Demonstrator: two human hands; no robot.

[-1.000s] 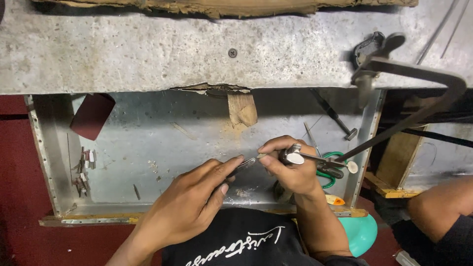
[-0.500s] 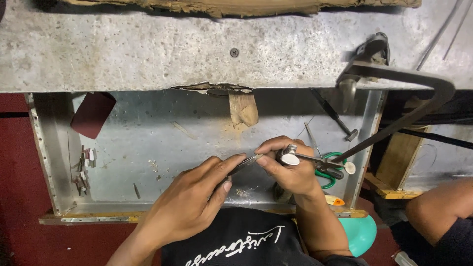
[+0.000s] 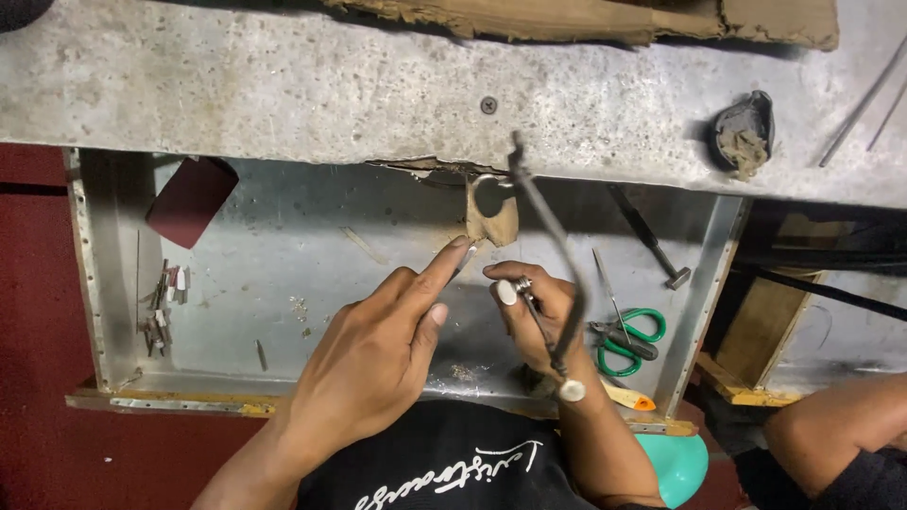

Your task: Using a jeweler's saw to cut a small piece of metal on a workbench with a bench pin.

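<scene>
My right hand (image 3: 534, 316), with a ring on one finger, grips the handle of a jeweller's saw frame (image 3: 553, 283). The dark frame stands nearly upright, and its top end reaches the wooden bench peg (image 3: 493, 225). My left hand (image 3: 378, 354) stretches its index finger up to the peg. Its tip pins a small silvery metal piece (image 3: 467, 259) at the peg's lower left edge. The two hands are close together, just below the peg and over the metal tray (image 3: 312, 246).
In the tray lie green-handled pliers (image 3: 631, 340), a small hammer (image 3: 652, 238), a dark red sheet (image 3: 194, 200) and several metal bits (image 3: 161, 307). A black pad (image 3: 744, 127) sits on the grey bench top. Another person's arm (image 3: 831, 434) is at the lower right.
The saw frame has swung from lying out to the right to standing upright at the peg. Both hands have moved up towards the peg, the left index finger now extended.
</scene>
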